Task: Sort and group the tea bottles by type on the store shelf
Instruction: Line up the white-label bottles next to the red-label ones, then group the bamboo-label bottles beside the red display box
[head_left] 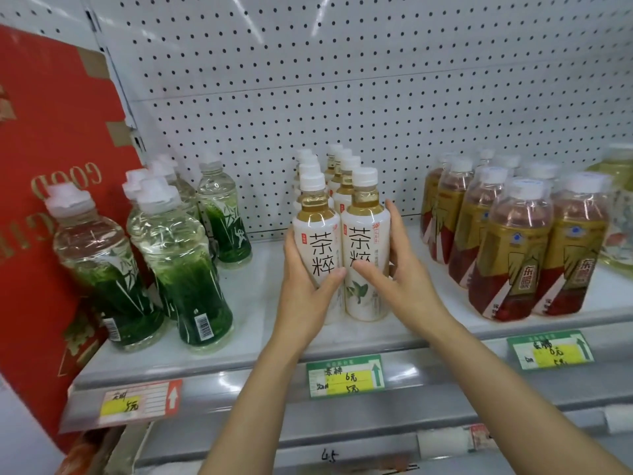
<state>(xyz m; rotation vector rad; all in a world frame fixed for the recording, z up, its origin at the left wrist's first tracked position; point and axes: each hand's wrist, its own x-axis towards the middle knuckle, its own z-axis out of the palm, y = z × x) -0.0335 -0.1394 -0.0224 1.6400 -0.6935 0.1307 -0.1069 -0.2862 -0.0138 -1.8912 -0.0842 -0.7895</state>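
Two rows of white-labelled tea bottles with white caps stand in the middle of the shelf (pixel 246 351). My left hand (pixel 305 296) grips the front left white bottle (pixel 317 234) from its left side, thumb across the label. My right hand (pixel 400 272) grips the front right white bottle (pixel 366 241), fingers behind it and thumb on its front. Both bottles stand upright, side by side and touching. Green-labelled clear bottles (pixel 185 269) are grouped at the left. Red-and-gold-labelled bottles (pixel 510 255) are grouped at the right.
A red cardboard box (pixel 44 173) leans at the shelf's left end. White pegboard (pixel 342 80) backs the shelf. Price tags (pixel 346 375) hang on the front rail. Pale yellow-green bottles (pixel 616 186) sit at the far right edge. Bare shelf gaps separate the groups.
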